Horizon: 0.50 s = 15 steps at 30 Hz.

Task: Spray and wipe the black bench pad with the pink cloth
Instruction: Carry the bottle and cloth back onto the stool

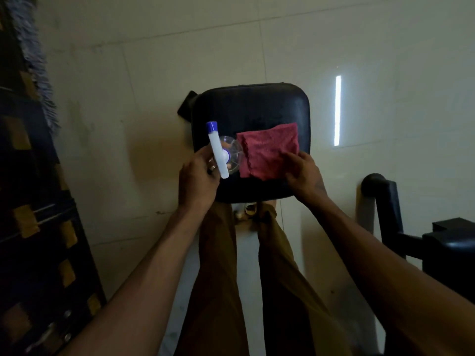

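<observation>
The black bench pad lies below me, square with rounded corners. A pink cloth is spread on its near right part. My right hand pinches the cloth's near right edge. My left hand grips a clear spray bottle at the pad's left edge. The bottle's white spray head with a blue nozzle tip points away from me.
A black padded frame part and another black block stand at the right. A dark rack with yellow patches runs along the left. My legs in brown trousers are under the pad's near edge. Pale floor tiles surround the pad.
</observation>
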Each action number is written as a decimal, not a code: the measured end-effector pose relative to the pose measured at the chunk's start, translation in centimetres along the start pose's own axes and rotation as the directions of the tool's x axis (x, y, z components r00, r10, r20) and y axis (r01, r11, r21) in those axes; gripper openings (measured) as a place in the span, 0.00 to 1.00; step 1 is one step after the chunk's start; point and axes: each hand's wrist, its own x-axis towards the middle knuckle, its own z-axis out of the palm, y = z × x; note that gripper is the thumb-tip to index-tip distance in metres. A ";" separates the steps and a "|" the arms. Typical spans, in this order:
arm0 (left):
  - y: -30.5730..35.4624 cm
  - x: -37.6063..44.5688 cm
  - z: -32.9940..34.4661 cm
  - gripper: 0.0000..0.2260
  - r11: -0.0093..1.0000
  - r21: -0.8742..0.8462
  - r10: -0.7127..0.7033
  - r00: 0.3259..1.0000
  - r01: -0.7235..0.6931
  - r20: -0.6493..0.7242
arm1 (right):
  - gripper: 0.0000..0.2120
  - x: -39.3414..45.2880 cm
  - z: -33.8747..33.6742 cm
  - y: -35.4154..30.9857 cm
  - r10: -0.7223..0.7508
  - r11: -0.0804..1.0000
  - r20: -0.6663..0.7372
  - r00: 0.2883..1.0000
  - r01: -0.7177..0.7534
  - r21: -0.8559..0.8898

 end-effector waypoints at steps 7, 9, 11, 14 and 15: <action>-0.7 0.2 0.2 0.15 0.996 0.044 0.071 0.997 -0.072 0.009 | 0.27 -0.6 1.8 -0.2 -0.234 0.934 -0.035 0.972 0.215 -0.285; -1.5 0.3 0.5 0.18 0.996 0.045 0.079 0.996 -0.081 0.040 | 0.27 -1.0 2.4 -0.5 -0.219 0.938 0.065 0.974 0.228 -0.259; -2.2 -0.1 0.6 0.22 0.994 0.039 0.096 0.992 -0.100 0.076 | 0.26 -1.1 2.7 -0.5 -0.213 0.934 0.072 0.974 0.225 -0.278; -2.9 -1.1 0.4 0.23 0.982 0.097 0.157 0.987 -0.160 0.043 | 0.20 -1.3 2.1 -1.4 -0.222 0.957 -0.012 0.975 0.215 -0.196; -2.9 -1.7 0.1 0.24 0.978 0.136 0.154 0.987 -0.158 0.037 | 0.18 -1.8 1.7 -1.9 -0.236 0.956 -0.034 0.971 0.226 -0.186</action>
